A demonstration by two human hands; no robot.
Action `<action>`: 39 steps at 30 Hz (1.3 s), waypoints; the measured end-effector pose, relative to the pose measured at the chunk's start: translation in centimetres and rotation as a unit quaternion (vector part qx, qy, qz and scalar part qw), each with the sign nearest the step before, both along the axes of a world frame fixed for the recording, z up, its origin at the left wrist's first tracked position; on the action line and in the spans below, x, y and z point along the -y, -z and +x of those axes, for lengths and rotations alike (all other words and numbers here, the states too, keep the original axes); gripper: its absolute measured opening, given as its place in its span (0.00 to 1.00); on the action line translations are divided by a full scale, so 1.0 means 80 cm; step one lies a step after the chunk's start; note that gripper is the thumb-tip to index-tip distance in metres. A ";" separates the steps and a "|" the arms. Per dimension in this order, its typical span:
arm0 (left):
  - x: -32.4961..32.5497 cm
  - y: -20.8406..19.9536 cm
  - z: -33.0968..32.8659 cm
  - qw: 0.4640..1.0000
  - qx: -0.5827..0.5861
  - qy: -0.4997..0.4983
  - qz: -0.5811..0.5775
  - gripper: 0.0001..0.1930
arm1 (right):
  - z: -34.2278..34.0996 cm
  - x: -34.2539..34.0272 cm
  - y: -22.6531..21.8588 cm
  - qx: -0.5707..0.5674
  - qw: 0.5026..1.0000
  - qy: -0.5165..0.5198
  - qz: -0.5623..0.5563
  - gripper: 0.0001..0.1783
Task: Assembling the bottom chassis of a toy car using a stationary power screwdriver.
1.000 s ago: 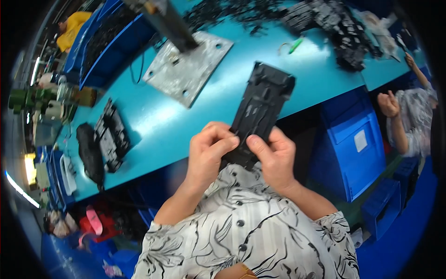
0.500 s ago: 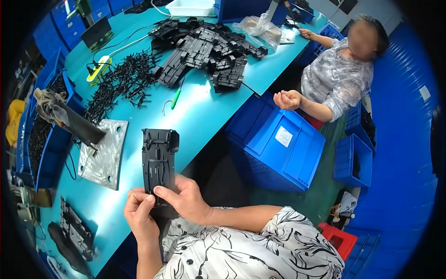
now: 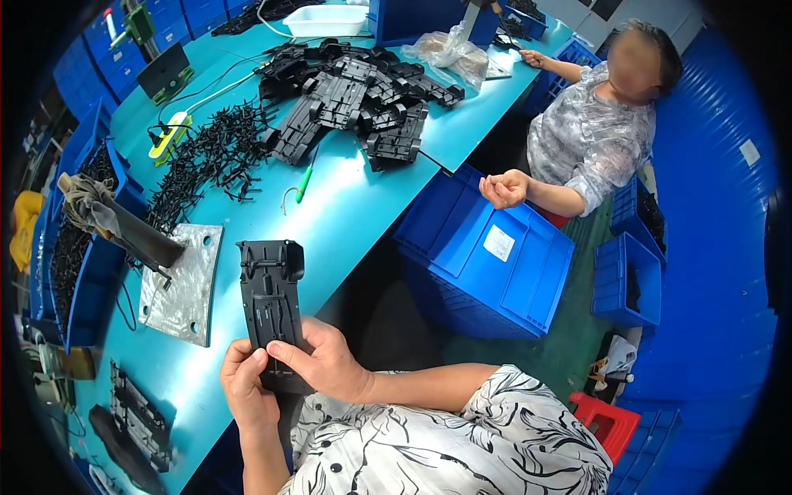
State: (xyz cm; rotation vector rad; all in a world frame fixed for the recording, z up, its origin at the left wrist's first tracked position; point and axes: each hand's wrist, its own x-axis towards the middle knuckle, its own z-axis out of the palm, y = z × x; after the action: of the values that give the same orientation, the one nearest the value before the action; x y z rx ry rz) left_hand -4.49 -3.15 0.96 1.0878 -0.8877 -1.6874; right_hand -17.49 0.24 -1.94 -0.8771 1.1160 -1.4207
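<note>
Both my hands hold a black plastic toy car chassis upright in front of me, just off the table's near edge. My left hand grips its lower left edge, thumb against the face. From the lower right side my right hand holds it, thumb pressed on the face and fingers behind. Moulded ribs and axle shapes cover the visible side. Left of the chassis, a metal base plate carries a slanted dark post with cloth tied round its top.
Similar chassis lie heaped on the teal table, beside loose small black parts and a green-handled tool. A blue bin stands left. Another chassis lies lower left. A lidded blue crate and a seated co-worker are right.
The chassis has shifted slightly left and down in the picture and leans a little more to the left. Both hands keep their grip on it.
</note>
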 end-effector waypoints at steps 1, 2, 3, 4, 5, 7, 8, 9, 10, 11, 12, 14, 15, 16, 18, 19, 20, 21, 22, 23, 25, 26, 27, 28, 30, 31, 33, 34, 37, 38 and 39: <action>0.000 0.001 0.000 1.000 0.000 0.001 0.000 0.06 | -0.001 0.000 0.001 0.000 1.000 0.001 0.000 0.09; 0.000 0.002 -0.001 1.000 -0.011 -0.004 0.006 0.05 | -0.001 -0.001 0.004 -0.020 1.000 -0.001 -0.004 0.09; -0.001 0.003 -0.001 1.000 -0.021 -0.008 0.012 0.05 | -0.002 -0.001 0.006 -0.039 0.999 -0.002 -0.009 0.08; -0.001 0.003 -0.002 1.000 -0.021 -0.007 0.012 0.05 | -0.002 -0.001 0.005 -0.039 0.999 -0.001 -0.009 0.08; -0.001 0.002 -0.003 1.000 -0.018 -0.003 0.013 0.04 | -0.003 -0.002 0.004 -0.031 0.999 0.000 -0.009 0.08; -0.001 0.002 -0.001 1.000 -0.015 -0.001 0.013 0.04 | -0.003 -0.002 0.002 -0.022 1.000 -0.001 -0.010 0.08; 0.001 0.002 0.001 1.000 -0.005 0.007 0.008 0.04 | -0.004 -0.002 0.000 -0.016 1.000 -0.001 -0.012 0.09; 0.001 0.002 0.003 1.000 0.004 0.016 0.004 0.04 | -0.004 -0.002 -0.001 -0.011 1.000 -0.001 -0.013 0.09; 0.001 0.000 0.001 1.000 0.004 0.016 0.005 0.04 | -0.004 -0.002 -0.003 -0.011 1.000 -0.001 -0.012 0.09; 0.001 -0.003 -0.004 1.000 0.015 0.013 -0.007 0.04 | -0.005 -0.002 -0.005 0.004 1.000 0.006 -0.017 0.09; 0.001 -0.006 -0.008 0.999 0.026 0.009 -0.018 0.05 | -0.005 -0.003 -0.006 0.019 0.999 0.013 -0.022 0.09; 0.001 -0.005 -0.012 0.999 0.022 0.009 -0.027 0.06 | -0.007 -0.003 -0.006 0.009 0.999 0.017 -0.036 0.10; 0.001 -0.005 -0.013 0.999 0.018 0.012 -0.037 0.06 | -0.009 -0.003 -0.006 -0.001 0.998 0.023 -0.051 0.10; 0.002 -0.005 -0.012 0.999 0.018 0.012 -0.037 0.06 | -0.010 -0.003 -0.006 -0.001 0.998 0.023 -0.051 0.10; 0.005 -0.005 -0.010 0.999 -0.019 0.039 -0.001 0.07 | -0.012 -0.003 -0.004 -0.021 0.998 0.029 -0.056 0.11; 0.003 -0.007 -0.016 0.999 -0.019 0.039 -0.001 0.07 | -0.012 -0.003 -0.004 -0.021 0.998 0.030 -0.056 0.11; -0.001 -0.012 -0.026 0.999 0.010 -0.002 -0.036 0.06 | -0.012 -0.002 -0.003 -0.026 0.997 0.038 -0.061 0.11; -0.004 -0.015 -0.031 0.996 0.039 -0.043 -0.071 0.05 | -0.012 -0.002 -0.003 -0.030 0.996 0.046 -0.066 0.11; -0.004 -0.012 -0.031 0.996 0.040 -0.042 -0.071 0.05 | -0.013 -0.001 -0.004 -0.029 0.996 0.046 -0.066 0.11; -0.004 -0.004 -0.030 0.994 0.035 -0.059 -0.083 0.04 | -0.015 0.001 -0.005 -0.051 0.993 0.058 -0.091 0.11; -0.003 0.006 -0.025 0.992 0.033 -0.076 -0.094 0.04 | -0.018 0.005 -0.006 -0.071 0.989 0.068 -0.115 0.11; -0.002 0.009 -0.022 0.993 0.037 -0.066 -0.087 0.03 | -0.019 0.006 -0.005 -0.086 0.987 0.072 -0.119 0.11; -0.002 0.011 -0.020 0.994 0.041 -0.057 -0.081 0.02 | -0.019 0.007 -0.005 -0.102 0.984 0.076 -0.122 0.10; -0.002 0.009 -0.022 0.994 0.041 -0.057 -0.080 0.02 | -0.019 0.008 -0.005 -0.101 0.984 0.075 -0.122 0.10; -0.001 0.004 -0.028 0.996 0.017 -0.024 -0.087 0.02 | -0.018 0.007 -0.006 -0.062 0.988 0.088 -0.111 0.09; -0.001 0.004 -0.028 0.996 0.018 -0.025 -0.086 0.02 | -0.017 0.008 -0.007 -0.060 0.988 0.087 -0.111 0.09; 0.000 0.005 -0.029 0.998 -0.007 -0.025 -0.053 0.05 | -0.015 0.012 -0.010 -0.075 0.976 0.149 -0.143 0.06; 0.000 0.005 -0.028 0.998 -0.006 -0.024 -0.052 0.05 | -0.015 0.012 -0.011 -0.074 0.976 0.149 -0.142 0.06; -0.001 0.004 -0.024 0.999 -0.012 -0.023 -0.047 0.04 | -0.014 0.007 -0.012 -0.085 0.975 0.151 -0.138 0.06; -0.001 0.001 -0.022 0.999 -0.030 -0.016 -0.019 0.03 | -0.014 0.004 -0.011 -0.106 0.977 0.133 -0.130 0.05; -0.001 -0.001 -0.019 0.999 -0.047 -0.015 0.009 0.03 | -0.013 0.002 -0.009 -0.124 0.979 0.111 -0.122 0.08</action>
State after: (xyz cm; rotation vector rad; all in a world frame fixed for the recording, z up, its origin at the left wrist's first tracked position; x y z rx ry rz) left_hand -6.04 -3.07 1.00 1.0200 -0.7952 -1.7095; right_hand -18.55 0.05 -1.20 -1.1570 1.2753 -1.6911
